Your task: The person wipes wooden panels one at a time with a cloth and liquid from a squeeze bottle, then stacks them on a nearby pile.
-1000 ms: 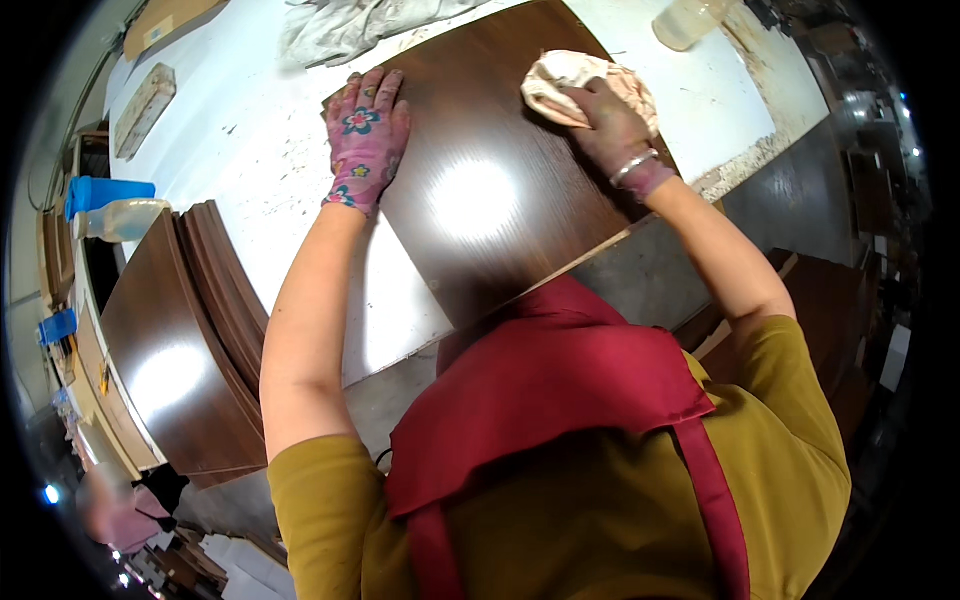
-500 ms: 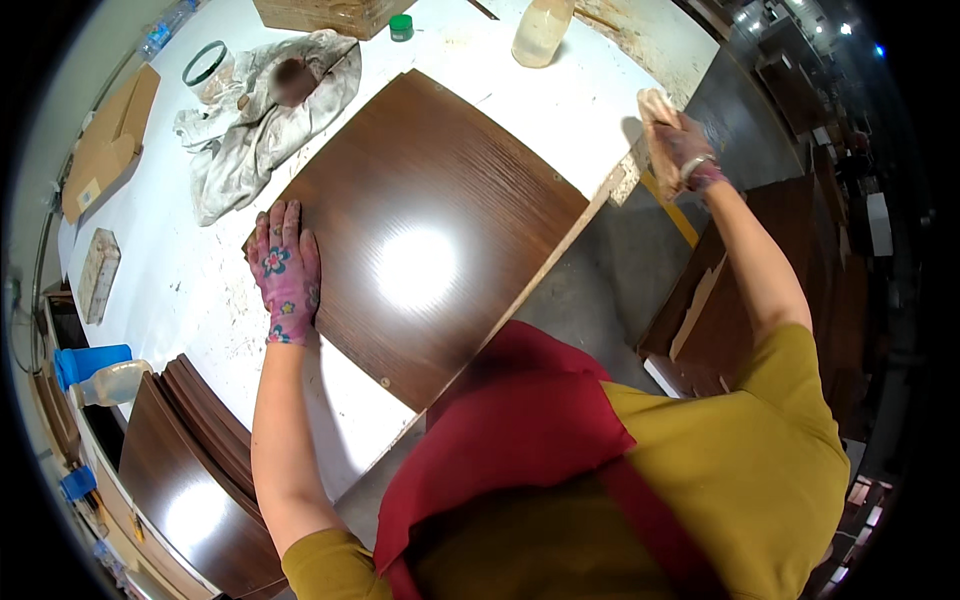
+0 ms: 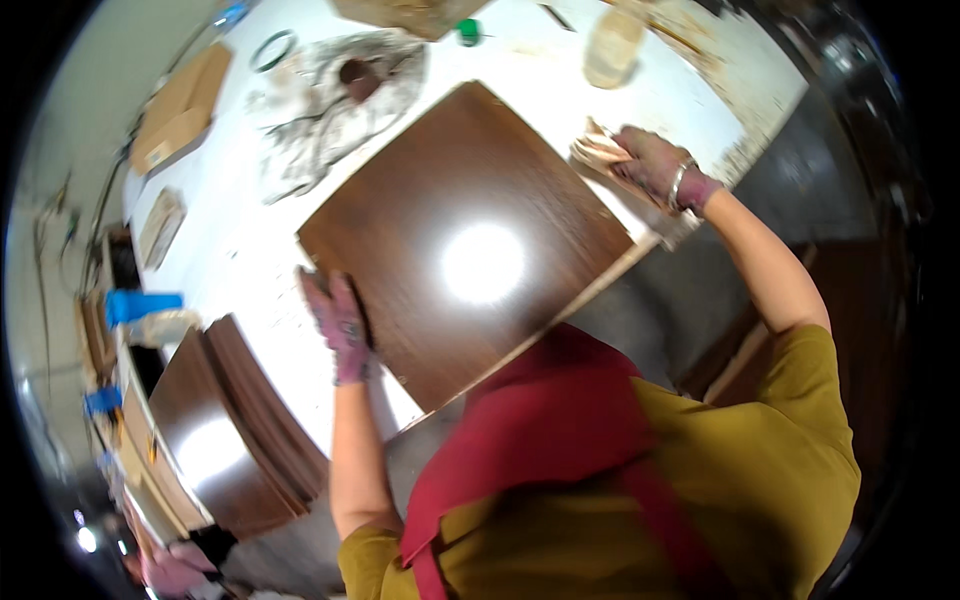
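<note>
A dark brown wood-grain panel [image 3: 420,200] lies flat on the white tabletop [image 3: 255,245], its glossy face catching a bright reflection. My left hand [image 3: 340,322], in a pink-purple patterned glove, rests against the panel's left edge with its fingers stretched out. Bunched in my gloved right hand [image 3: 655,168] is a pale, brown-stained cloth [image 3: 598,148], held just beyond the panel's right edge. A stained whitish rag [image 3: 300,160] is spread beyond the far left edge, with a small dark brown object [image 3: 358,82] on it.
A translucent bottle [image 3: 612,48], a green cap [image 3: 467,32] and a cardboard box [image 3: 400,15] stand at the back. Leftward are a folded carton [image 3: 180,105], a block [image 3: 162,228] and a blue container [image 3: 145,304]. Brown panels [image 3: 215,420] are stacked lower left; another person [image 3: 175,568] is beyond.
My right hand has swung inward with the cloth, toward the panel's right edge. My left hand has slid off the panel's face to its edge. The whole view has shifted.
</note>
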The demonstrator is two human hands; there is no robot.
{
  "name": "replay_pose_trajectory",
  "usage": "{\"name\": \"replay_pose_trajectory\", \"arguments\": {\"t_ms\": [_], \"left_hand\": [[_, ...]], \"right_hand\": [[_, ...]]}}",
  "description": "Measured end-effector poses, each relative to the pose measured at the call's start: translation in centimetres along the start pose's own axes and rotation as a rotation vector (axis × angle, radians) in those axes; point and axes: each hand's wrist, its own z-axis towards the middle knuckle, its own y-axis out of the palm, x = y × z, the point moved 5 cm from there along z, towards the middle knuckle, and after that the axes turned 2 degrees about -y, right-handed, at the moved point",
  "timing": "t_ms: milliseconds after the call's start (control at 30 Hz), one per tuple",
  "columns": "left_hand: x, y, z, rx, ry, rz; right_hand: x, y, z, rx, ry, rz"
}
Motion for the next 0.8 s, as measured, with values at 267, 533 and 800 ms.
{"name": "replay_pose_trajectory", "arguments": {"t_ms": [267,533,800], "left_hand": [[1.3,2.2,-6.7,0.197,0.312,0.293],[1.9,-1.3,-8.2,0.215,0.215,0.337],[-2.4,-30.7,-10.4,0.604,0.421,0.094]], "right_hand": [[1.5,5.1,8.9,0.099,-0.333,-0.055],[1.5,-0.2,14.1,0.019,-0.363,-0.039],[-16.1,5.9,8.4,-0.108,-0.621,0.787]]}}
